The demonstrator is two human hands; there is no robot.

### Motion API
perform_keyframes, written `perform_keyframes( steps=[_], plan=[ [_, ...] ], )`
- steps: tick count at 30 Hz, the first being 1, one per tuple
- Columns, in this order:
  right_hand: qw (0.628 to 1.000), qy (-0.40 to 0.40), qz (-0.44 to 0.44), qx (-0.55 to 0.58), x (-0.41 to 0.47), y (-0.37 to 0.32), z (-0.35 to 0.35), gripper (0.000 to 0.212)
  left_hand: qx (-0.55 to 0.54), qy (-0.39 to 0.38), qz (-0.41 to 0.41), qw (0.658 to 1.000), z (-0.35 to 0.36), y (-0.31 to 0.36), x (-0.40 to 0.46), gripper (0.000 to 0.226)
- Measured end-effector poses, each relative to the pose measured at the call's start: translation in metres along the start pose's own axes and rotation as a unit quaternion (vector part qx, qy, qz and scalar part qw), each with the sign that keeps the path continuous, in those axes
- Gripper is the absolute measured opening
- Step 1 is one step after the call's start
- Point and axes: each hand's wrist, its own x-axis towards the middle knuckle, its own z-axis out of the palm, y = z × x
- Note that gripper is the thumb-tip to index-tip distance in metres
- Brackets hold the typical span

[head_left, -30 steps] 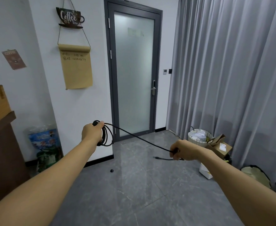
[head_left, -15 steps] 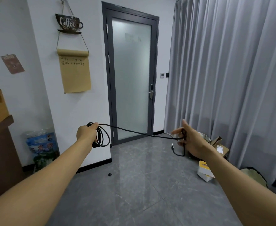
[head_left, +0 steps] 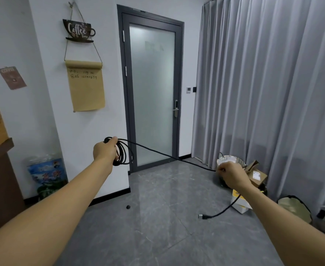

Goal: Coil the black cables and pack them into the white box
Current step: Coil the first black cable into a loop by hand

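My left hand (head_left: pixel 104 151) is raised at the left and grips several loops of a black cable (head_left: pixel 122 153). From the loops a straight stretch of the cable (head_left: pixel 169 155) runs down to the right into my right hand (head_left: pixel 231 176), which pinches it. Below that hand the free end hangs in a curve and ends in a plug (head_left: pixel 203 217) above the floor. A white box with a yellow patch (head_left: pixel 240 205) stands on the floor behind my right forearm, partly hidden by it.
A woven bin (head_left: pixel 230 161) and an open cardboard box (head_left: pixel 257 174) stand by the grey curtain at the right. A small dark object (head_left: pixel 128 206) lies on the grey floor tiles. A glass door is ahead; a brown cabinet (head_left: pixel 0 181) is at the left.
My right hand has dropped lower and further right, sliding along the cable and closing on it. The free end now hangs longer below it. The left hand's loops stay put.
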Motion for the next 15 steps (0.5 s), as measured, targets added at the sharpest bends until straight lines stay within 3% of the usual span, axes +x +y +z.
perform_keyframes(
  steps=[4,10,12,15],
  plan=[
    [0.996,-0.026,0.08,-0.026,0.003,-0.001,0.008,0.018,-0.029,-0.064,0.024,0.997,0.01,0.007,-0.013,0.036],
    [0.961,-0.191,0.054,0.19,0.005,-0.057,0.013,0.021,-0.087,-0.153,0.047,0.983,0.031,0.011,-0.031,0.036],
    [0.96,-0.24,0.021,0.142,0.004,-0.073,0.014,0.026,-0.091,-0.167,0.045,0.981,0.035,0.011,-0.033,0.035],
    [0.968,-0.246,-0.009,0.045,0.003,-0.081,0.016,0.029,-0.099,-0.18,0.048,0.977,0.034,0.012,-0.035,0.035]
  ],
)
